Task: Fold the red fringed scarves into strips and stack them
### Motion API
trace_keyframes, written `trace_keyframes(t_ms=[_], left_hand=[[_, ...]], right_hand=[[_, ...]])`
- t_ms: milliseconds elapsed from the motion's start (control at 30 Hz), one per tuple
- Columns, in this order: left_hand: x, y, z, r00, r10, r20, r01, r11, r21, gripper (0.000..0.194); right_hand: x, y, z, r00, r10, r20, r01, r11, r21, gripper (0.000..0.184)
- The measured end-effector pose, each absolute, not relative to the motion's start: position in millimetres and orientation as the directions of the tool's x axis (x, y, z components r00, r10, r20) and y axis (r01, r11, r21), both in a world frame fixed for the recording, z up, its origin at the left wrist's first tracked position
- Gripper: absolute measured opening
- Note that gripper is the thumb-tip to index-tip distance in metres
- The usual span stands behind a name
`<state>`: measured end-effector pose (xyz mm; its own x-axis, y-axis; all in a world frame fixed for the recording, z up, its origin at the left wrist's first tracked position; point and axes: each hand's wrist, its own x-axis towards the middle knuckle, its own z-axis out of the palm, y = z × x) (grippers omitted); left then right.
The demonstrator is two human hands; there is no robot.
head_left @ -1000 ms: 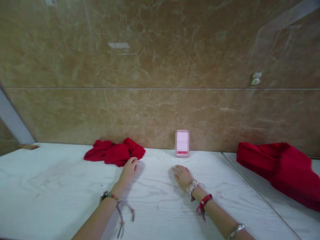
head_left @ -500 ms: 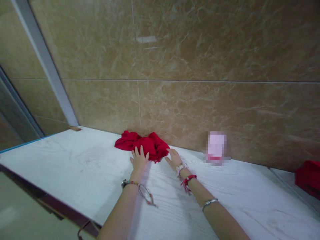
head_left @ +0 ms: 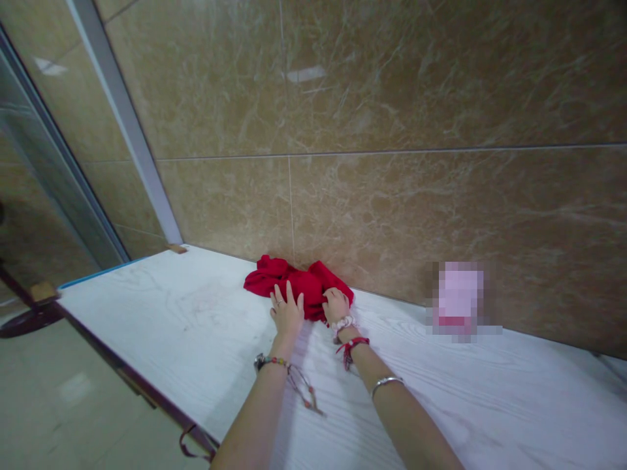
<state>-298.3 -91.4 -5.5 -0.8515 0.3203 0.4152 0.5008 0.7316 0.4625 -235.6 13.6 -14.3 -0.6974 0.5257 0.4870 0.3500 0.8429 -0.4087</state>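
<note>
A crumpled red cloth (head_left: pixel 284 277) lies on the white table (head_left: pixel 186 326) against the brown marble wall. My left hand (head_left: pixel 287 311) rests on the cloth's near edge with its fingers spread flat. My right hand (head_left: pixel 336 305) is at the cloth's right end, fingers curled onto the fabric. Both wrists carry bead and string bracelets.
A small blurred pink card (head_left: pixel 458 301) stands against the wall to the right. The table's left edge (head_left: pixel 122 372) drops to a tiled floor. A grey metal frame (head_left: pixel 127 130) and a glass panel stand at the left.
The view swung left, and the second red cloth at the right went out of sight. Both hands moved forward onto the red cloth; the right hand now curls on its right end.
</note>
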Motion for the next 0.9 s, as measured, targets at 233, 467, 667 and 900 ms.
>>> trace_keyframes(t_ms=[233, 467, 667, 900], left_hand=[[-302, -92, -5, -0.78, 0.266, 0.567, 0.579, 0.651, 0.491, 0.049], [-288, -87, -5, -0.655, 0.438, 0.615, 0.734, 0.563, 0.38, 0.049], [-262, -80, -8, -0.464, 0.647, 0.605, 0.878, 0.425, 0.219, 0.05], [-217, -63, -19, -0.059, 0.938, 0.34, 0.998, 0.051, 0.034, 0.049]], right_hand=[[-145, 28, -24, -0.751, 0.434, 0.498, 0.267, 0.889, -0.372, 0.026], [15, 63, -30, -0.786, 0.375, 0.491, 0.239, 0.918, -0.317, 0.022], [151, 102, -20, -0.677, 0.599, 0.427, 0.511, 0.8, -0.314, 0.02], [213, 128, -5, -0.273, 0.712, 0.647, 0.789, 0.55, -0.273, 0.033]])
